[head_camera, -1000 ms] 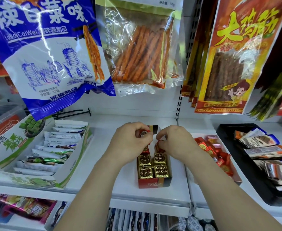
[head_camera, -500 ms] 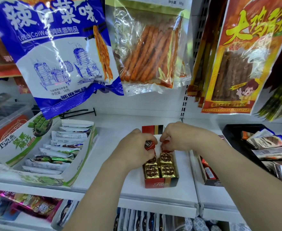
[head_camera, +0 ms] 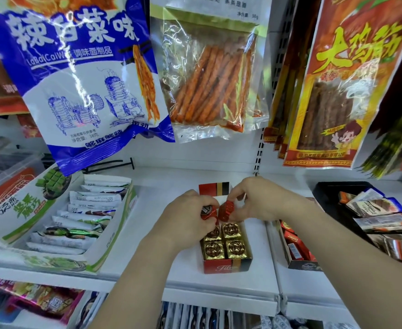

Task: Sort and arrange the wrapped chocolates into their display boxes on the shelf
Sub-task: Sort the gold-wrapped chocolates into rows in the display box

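Chocolates: two red foil-wrapped chocolates, a left one [head_camera: 208,210] and a right one [head_camera: 226,210], side by side above the far half of the box.
Left hand [head_camera: 190,220]: fingers curled, pinching the left one.
Right hand [head_camera: 264,201]: pinching the right one.
Box: red cardboard display box [head_camera: 227,265] mid-shelf, with gold foil-wrapped squares [head_camera: 236,249] filling its near end.
Shelf: white metal shelf [head_camera: 152,198].
Left: green-and-white carton of wrapped bars [head_camera: 114,241].
Right: dark box of red-wrapped pieces [head_camera: 298,251] just beside.
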